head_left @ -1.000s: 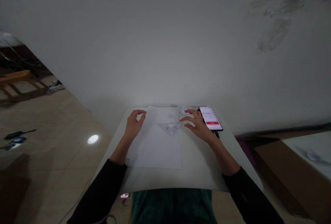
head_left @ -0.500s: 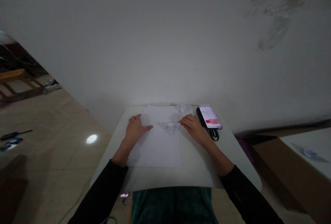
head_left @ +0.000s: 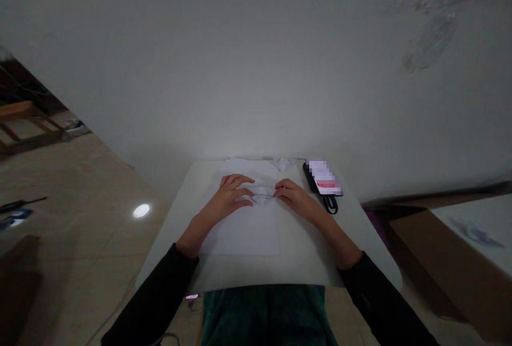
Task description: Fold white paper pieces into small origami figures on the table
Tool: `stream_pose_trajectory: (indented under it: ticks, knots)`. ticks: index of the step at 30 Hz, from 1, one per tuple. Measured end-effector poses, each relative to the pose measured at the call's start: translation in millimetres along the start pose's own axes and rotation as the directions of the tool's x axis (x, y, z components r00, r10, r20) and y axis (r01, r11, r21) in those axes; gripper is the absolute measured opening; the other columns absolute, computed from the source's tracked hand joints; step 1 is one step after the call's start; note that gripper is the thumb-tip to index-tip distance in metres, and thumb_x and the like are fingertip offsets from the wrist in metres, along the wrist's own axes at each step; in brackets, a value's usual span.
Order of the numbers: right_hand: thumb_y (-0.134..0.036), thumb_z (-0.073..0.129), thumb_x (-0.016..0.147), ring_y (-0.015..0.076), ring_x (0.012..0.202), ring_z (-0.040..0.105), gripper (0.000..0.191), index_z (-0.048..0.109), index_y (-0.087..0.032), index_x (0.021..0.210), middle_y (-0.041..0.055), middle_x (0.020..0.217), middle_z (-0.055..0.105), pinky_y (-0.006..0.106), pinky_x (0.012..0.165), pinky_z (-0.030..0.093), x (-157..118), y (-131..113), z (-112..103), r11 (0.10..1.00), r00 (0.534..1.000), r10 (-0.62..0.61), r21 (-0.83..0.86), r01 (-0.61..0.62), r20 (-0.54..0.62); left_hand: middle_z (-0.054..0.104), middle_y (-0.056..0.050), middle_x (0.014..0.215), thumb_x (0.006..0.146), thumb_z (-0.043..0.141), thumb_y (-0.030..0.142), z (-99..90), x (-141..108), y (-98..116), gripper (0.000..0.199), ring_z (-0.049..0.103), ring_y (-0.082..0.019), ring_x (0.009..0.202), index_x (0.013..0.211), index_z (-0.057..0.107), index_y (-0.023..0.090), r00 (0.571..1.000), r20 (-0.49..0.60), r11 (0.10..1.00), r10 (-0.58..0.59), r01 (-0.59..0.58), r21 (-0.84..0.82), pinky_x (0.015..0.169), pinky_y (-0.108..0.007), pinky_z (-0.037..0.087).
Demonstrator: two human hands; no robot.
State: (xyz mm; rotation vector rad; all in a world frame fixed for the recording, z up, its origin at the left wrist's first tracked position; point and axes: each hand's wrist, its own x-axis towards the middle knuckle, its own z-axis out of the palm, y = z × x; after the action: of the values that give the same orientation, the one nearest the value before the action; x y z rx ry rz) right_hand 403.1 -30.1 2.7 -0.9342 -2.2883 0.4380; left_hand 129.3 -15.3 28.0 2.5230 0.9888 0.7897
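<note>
A small folded paper with a pointed lower edge lies over white sheets on the table. My left hand is at its left end, thumb and forefinger on the paper and the other fingers spread above. At the right end, my right hand pinches the paper between bent fingers. Both ends of the folded piece are partly hidden by my fingertips. Another folded paper rests near the wall, beyond my right hand.
A phone lies on a black device with a looped cord at the table's right. The wall rises directly behind. A cardboard box stands right of the table, and a wooden stool is far left.
My left hand has moved right from the sheets' left edge onto the folded paper. My right hand stays at its right end. The paper's upper part now shows a raised band.
</note>
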Motion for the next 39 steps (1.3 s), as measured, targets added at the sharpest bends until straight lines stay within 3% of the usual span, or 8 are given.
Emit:
stream_pose_trajectory:
  ticks: [3, 9, 12, 18, 25, 32, 37, 39]
  knots:
    - [-0.019, 0.056, 0.090, 0.0194, 0.094, 0.063, 0.015, 0.071, -0.023, 0.093, 0.0057, 0.095, 0.067, 0.036, 0.084, 0.052, 0.0, 5.8, -1.1, 0.999, 1.000, 0.009, 0.038, -0.010, 0.024, 0.073, -0.004, 0.092, 0.084, 0.061, 0.049, 5.8, -1.0, -19.2, 0.023, 0.064, -0.024, 0.093, 0.084, 0.073, 0.029, 0.997, 0.045, 0.996, -0.062, 0.065, -0.058, 0.094, -0.043, 0.039]
    - [-0.030, 0.055, 0.092, 0.0181, 0.085, 0.065, 0.018, 0.070, -0.021, 0.094, 0.0055, 0.090, 0.068, 0.034, 0.079, 0.052, 0.4, 5.3, -3.8, 0.989, 0.996, 0.093, 0.114, -0.093, 0.008, 0.073, -0.002, 0.085, 0.084, 0.061, 0.048, 6.0, -2.8, -24.7, 0.022, 0.065, -0.023, 0.086, 0.083, 0.072, 0.028, 0.995, -0.025, 0.989, -0.094, 0.091, -0.113, 0.088, -0.040, 0.044]
    - [-0.033, 0.054, 0.093, 0.0177, 0.086, 0.063, 0.021, 0.070, -0.021, 0.092, 0.0056, 0.091, 0.066, 0.033, 0.079, 0.052, 1.0, -0.6, -0.6, 0.988, 0.996, 0.093, 0.129, -0.090, -0.015, 0.071, -0.003, 0.090, 0.085, 0.062, 0.044, 9.6, -3.2, -18.8, 0.019, 0.065, -0.023, 0.090, 0.087, 0.072, 0.028, 0.996, -0.038, 0.991, -0.077, 0.072, -0.114, 0.089, -0.041, 0.045]
    - [-0.032, 0.051, 0.094, 0.0192, 0.100, 0.060, 0.020, 0.068, -0.023, 0.101, 0.0072, 0.104, 0.063, 0.037, 0.089, 0.051, 1.1, -8.6, 11.5, 0.992, 0.998, 0.057, 0.116, -0.058, 0.007, 0.060, -0.009, 0.123, 0.083, 0.066, 0.038, 18.6, -1.8, -2.4, 0.015, 0.058, -0.024, 0.112, 0.089, 0.071, 0.025, 0.997, -0.081, 0.981, -0.019, 0.003, -0.192, 0.095, -0.042, 0.046]
    - [-0.034, 0.065, 0.086, 0.0201, 0.113, 0.054, 0.024, 0.066, -0.023, 0.108, 0.0092, 0.118, 0.054, 0.039, 0.096, 0.048, 1.1, -8.2, 12.9, 0.986, 0.992, 0.065, 0.161, -0.047, -0.110, 0.056, -0.009, 0.129, 0.073, 0.076, 0.039, 20.7, -1.0, 5.1, 0.020, 0.055, -0.025, 0.115, 0.087, 0.071, 0.025, 0.998, -0.068, 0.952, -0.006, -0.015, -0.304, 0.099, -0.045, 0.045]
    - [-0.024, 0.057, 0.089, 0.0223, 0.112, 0.054, 0.024, 0.065, -0.025, 0.112, 0.0095, 0.115, 0.056, 0.038, 0.086, 0.052, 4.3, -13.0, 13.9, 0.963, 0.974, 0.103, 0.266, -0.046, -0.204, 0.062, -0.010, 0.120, 0.088, 0.062, 0.031, 18.7, 8.5, 22.4, 0.017, 0.058, -0.020, 0.113, 0.101, 0.068, 0.021, 0.980, -0.195, 0.968, -0.050, 0.000, -0.250, 0.101, -0.040, 0.045]
    - [-0.002, 0.043, 0.081, 0.0214, 0.109, 0.055, 0.039, 0.066, -0.023, 0.104, 0.0082, 0.110, 0.056, 0.044, 0.095, 0.046, 0.4, 2.1, 14.3, 0.977, 0.938, 0.091, 0.214, -0.018, -0.334, 0.065, -0.008, 0.111, 0.087, 0.061, 0.031, 12.3, 14.1, 22.0, 0.014, 0.061, -0.019, 0.106, 0.092, 0.069, 0.020, 0.944, -0.308, 0.972, -0.123, 0.052, -0.227, 0.098, -0.038, 0.046]
    - [0.000, 0.042, 0.078, 0.0215, 0.110, 0.054, 0.042, 0.066, -0.024, 0.103, 0.0078, 0.111, 0.055, 0.044, 0.096, 0.046, -2.1, 8.3, 14.7, 0.982, 0.940, 0.079, 0.190, -0.016, -0.332, 0.065, -0.008, 0.110, 0.087, 0.061, 0.034, 5.9, 14.0, 16.6, 0.016, 0.061, -0.019, 0.105, 0.089, 0.069, 0.020, 0.939, -0.315, 0.979, -0.136, 0.078, -0.188, 0.096, -0.038, 0.047]
